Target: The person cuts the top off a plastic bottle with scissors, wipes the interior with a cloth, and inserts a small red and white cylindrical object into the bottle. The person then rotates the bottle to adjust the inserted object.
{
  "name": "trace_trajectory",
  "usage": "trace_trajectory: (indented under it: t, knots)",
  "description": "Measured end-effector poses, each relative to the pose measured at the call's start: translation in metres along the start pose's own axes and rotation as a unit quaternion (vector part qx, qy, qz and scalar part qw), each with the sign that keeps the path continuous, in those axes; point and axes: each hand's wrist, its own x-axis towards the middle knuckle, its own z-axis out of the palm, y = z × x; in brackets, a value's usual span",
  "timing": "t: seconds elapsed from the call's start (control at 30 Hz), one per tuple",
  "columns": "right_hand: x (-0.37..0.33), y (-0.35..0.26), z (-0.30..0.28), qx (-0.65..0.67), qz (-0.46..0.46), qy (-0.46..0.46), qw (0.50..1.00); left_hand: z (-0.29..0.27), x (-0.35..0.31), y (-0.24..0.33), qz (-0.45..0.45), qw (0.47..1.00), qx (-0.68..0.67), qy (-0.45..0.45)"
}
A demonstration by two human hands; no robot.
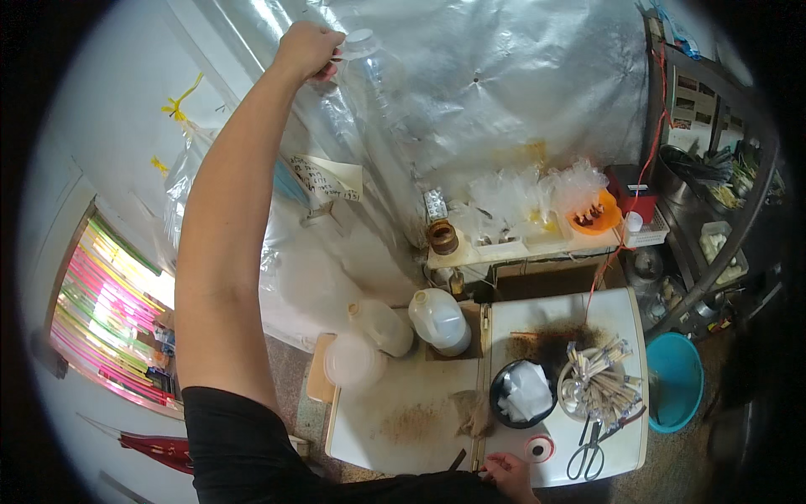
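Two hands in view, well apart. Left hand is up high by the foil-covered wall, fingers curled closed on the side of a white round-topped piece; full shape unclear against the clear plastic. Right hand is low at the near edge of the white counter, fingers bent; can't tell if it holds anything. Nearest it: red-and-white round item, then scissors. Black bowl with white paper behind those.
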Motion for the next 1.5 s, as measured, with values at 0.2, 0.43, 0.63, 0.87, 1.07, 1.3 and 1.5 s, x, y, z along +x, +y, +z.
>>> trace_trajectory:
  t: [0.2, 0.43, 0.63, 0.87, 1.07, 1.3, 1.5]
  knots:
    - [0.001, -0.040, 0.011, -0.080, -0.063, 0.041, 0.994, -0.015, 0.061, 0.002, 0.039, 0.991, 0.091, 0.087]
    - [0.012, -0.055, 0.011, -0.066, -0.012, 0.036, 0.997, -0.011, 0.079, 0.002, 0.028, 0.995, 0.016, 0.094]
    - [0.008, -0.074, 0.009, -0.151, 0.009, -0.022, 0.988, -0.025, 0.051, -0.008, -0.009, 0.996, -0.051, 0.070]
    - [0.002, -0.085, 0.013, -0.186, -0.041, -0.081, 0.978, 0.000, -0.039, -0.008, 0.005, 0.990, -0.111, -0.088]
    - [-0.027, -0.142, 0.022, -0.001, -0.133, -0.114, 0.984, 0.019, -0.190, 0.026, -0.047, 0.979, -0.062, -0.189]
    - [-0.035, -0.247, 0.066, -0.158, -0.519, 0.020, 0.840, 0.006, -0.316, 0.030, -0.010, 0.923, -0.158, -0.350]
    - [-0.057, -0.262, 0.124, -0.232, -0.523, -0.039, 0.819, -0.005, -0.370, 0.031, 0.049, 0.912, -0.188, -0.362]
